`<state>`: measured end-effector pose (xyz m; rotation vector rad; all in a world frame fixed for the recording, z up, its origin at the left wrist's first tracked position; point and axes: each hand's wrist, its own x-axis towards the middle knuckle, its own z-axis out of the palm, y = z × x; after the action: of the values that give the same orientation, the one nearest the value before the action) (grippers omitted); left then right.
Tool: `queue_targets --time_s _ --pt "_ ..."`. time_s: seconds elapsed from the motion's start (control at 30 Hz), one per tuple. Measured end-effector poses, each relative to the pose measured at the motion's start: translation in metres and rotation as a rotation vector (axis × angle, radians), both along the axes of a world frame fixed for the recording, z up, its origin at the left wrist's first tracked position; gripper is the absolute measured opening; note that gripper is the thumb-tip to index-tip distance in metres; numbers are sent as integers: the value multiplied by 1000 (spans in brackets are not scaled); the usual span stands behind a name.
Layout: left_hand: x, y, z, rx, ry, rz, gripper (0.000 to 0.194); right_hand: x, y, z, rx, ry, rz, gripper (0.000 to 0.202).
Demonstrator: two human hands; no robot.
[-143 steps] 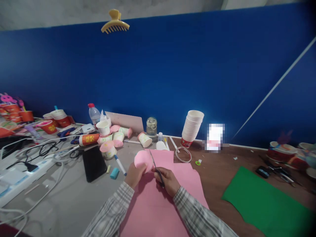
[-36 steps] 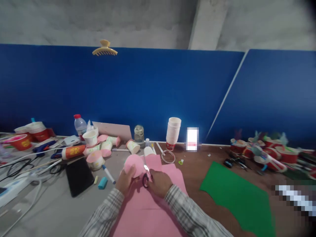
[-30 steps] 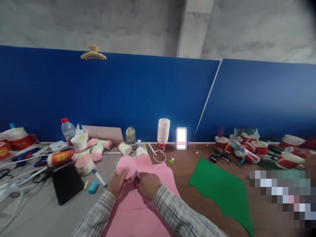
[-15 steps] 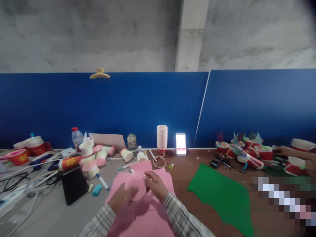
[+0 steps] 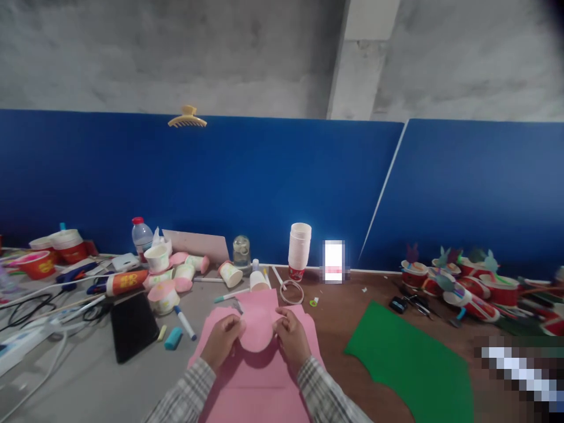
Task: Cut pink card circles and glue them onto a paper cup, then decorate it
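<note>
In the head view, a blue partition [image 5: 264, 176] rose behind the desk [image 5: 339, 320]. A large pink sheet [image 5: 259, 382] covered the near middle of the desk. Above it, a rounded pink piece [image 5: 257, 330] was held between the two hands, the left hand [image 5: 222, 341] pinching its left edge and the right hand [image 5: 293, 338] its right edge. Its far edge was hard to tell from the sheet. A stack of paper cups [image 5: 299, 249] stood beyond the right hand. Farther right lay a green sheet [image 5: 409, 358]; left of the left hand were a blue-capped marker [image 5: 184, 323] and a flat black device [image 5: 133, 329].
</note>
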<state>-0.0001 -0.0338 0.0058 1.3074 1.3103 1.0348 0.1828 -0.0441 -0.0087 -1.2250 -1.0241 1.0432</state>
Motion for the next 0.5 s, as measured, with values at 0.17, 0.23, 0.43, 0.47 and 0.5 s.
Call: queue_targets --time_s 0.17,0.23,0.43,0.47,0.5 --pt "-6 3 -1 27 31 64 32 11 4 -3 -35 61 -90 39" --pt "-5 0 1 38 54 60 32 15 5 -3 -24 60 -121 37" --pt "4 -12 6 9 76 -80 30 13 -2 -1 28 27 -94 37" --pt "5 -13 6 -5 67 -90 30 11 -4 0 33 20 -73 39" --pt "6 -14 6 -20 58 -100 28 9 -6 2 39 1 -41 42"
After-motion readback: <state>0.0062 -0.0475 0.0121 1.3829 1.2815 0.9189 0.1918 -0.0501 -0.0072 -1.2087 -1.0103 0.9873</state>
